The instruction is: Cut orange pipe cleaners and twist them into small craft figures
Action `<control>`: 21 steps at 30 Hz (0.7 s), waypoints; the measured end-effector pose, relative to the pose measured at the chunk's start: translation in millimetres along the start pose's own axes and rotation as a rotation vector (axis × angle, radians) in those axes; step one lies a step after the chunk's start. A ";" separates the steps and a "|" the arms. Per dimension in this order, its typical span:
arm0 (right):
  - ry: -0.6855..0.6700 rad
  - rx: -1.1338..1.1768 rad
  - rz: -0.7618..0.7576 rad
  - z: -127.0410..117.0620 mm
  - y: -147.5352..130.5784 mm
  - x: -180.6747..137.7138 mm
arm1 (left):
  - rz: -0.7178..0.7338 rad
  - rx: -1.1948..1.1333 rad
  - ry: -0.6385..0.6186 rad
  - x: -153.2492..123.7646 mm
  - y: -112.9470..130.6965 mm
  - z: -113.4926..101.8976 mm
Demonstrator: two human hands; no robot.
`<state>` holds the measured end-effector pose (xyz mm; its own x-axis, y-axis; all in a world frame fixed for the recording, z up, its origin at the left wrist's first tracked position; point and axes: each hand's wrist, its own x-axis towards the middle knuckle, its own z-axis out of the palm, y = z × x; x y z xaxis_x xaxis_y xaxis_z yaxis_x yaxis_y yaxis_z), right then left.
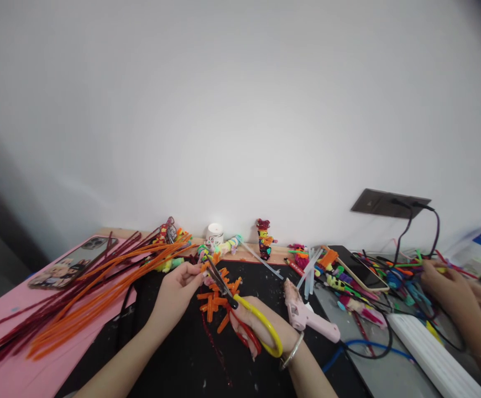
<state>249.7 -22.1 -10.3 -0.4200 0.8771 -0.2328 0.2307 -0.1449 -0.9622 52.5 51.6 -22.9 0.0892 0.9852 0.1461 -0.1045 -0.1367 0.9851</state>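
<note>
My left hand (182, 283) is pinched closed on a small orange pipe cleaner piece (205, 266). Around the handles of the scissors (220, 279), one loop yellow and one red, my right hand (249, 316) is closed. The blades point up and left, close to my left fingertips; whether they touch the orange piece I cannot tell. Short orange pipe cleaner pieces (211, 305) lie in a heap on the black mat (174, 354), below the blades. A dark red strand (215, 348) lies nearer me.
Long orange and dark red pipe cleaners (83, 298) spread across the pink surface at left, beside a phone (72, 262). A small figure (264, 239) and white cup (214, 234) stand by the wall. A pink glue gun (307, 318) lies right; another person's hand (448, 284) works beyond.
</note>
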 end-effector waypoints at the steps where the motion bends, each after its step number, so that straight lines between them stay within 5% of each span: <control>1: 0.009 0.000 -0.004 0.7 -0.8 0.0 | 0.006 0.005 -0.003 -0.1 0.7 0.7; 21: 0.172 -0.208 0.040 9.7 1.2 5.6 | 0.019 0.129 0.018 1.3 -4.0 -1.4</control>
<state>239.1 -21.8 -14.1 -0.2555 0.9402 -0.2251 0.4272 -0.0991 -0.8987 51.7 53.6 -26.8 0.0704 0.9839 0.1645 0.0224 -0.1664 0.9858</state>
